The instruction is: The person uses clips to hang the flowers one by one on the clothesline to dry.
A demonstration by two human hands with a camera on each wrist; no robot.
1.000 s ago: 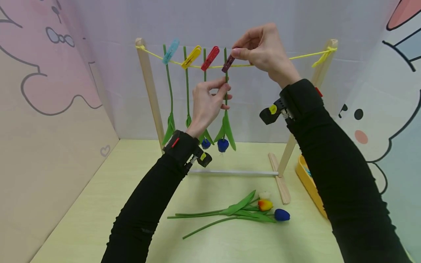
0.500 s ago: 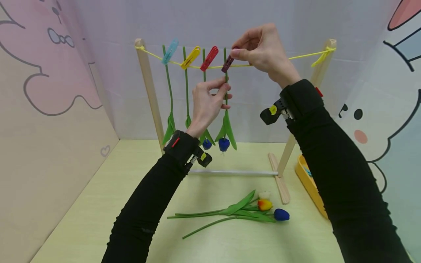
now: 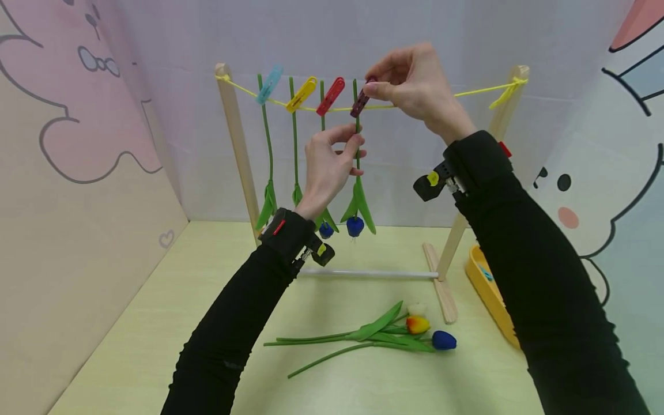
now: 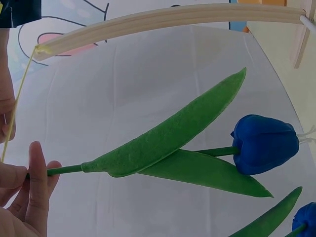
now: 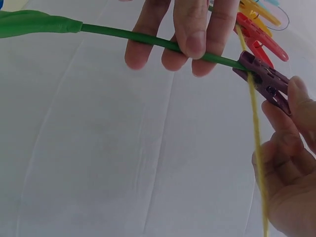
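A blue tulip (image 4: 266,144) hangs head down, its green stem (image 5: 123,34) crossing the yellow string (image 5: 256,133). My left hand (image 3: 332,158) pinches that stem just below the string. Up at the string, my right hand (image 3: 415,86) holds a dark purple clothespin (image 5: 264,81) between thumb and finger. In the right wrist view the clothespin's jaws sit over the stem and the string where they meet. To the left, a red clothespin (image 3: 330,96), a yellow clothespin (image 3: 301,94) and a light blue clothespin (image 3: 270,85) each clip another flower stem to the string.
Wooden posts (image 3: 237,144) carry the string, with a white rod (image 3: 373,274) low between them. Several tulips (image 3: 373,334) with white, orange-yellow and blue heads lie on the table (image 3: 155,346). At the right, partly behind the sleeve, stands a yellow basket (image 3: 485,288) with light blue clothespins.
Both hands stay almost where they were, still on the stem and the purple clothespin. The blue tulip head has swung slightly to the right; the head view has shifted a little.
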